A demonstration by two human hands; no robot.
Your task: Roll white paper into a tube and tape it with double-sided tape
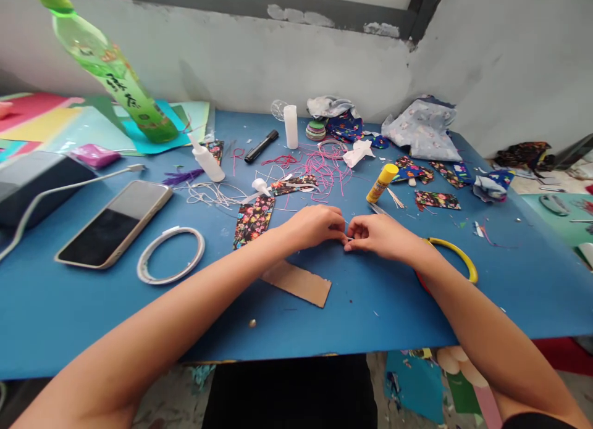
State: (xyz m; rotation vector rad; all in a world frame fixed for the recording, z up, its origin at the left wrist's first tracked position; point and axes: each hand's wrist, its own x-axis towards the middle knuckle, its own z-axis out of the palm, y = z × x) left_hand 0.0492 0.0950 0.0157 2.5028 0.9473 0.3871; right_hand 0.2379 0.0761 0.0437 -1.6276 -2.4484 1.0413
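Note:
Above the middle of the blue table, my left hand (319, 225) and my right hand (373, 236) meet almost fingertip to fingertip, both pinched closed. Whatever lies between the fingertips is too small to make out. A strip of brown cardboard (301, 283) lies below my left hand, partly covered by the forearm. Floral fabric (254, 220) on a dark ground rests beyond that forearm. Under my right wrist are scissors with a yellow and red handle (456, 251), their middle hidden. A yellow glue stick (382, 183) stands tilted just beyond my right hand.
Pink string (324, 170) and white string (215, 193) lie tangled behind my hands. A roll of tape (147, 273), a phone (115, 225) and a tall green bottle (115, 71) are at the left. White squeeze bottles (291, 126), a black marker (262, 147) and crumpled fabric (421, 128) sit farther back.

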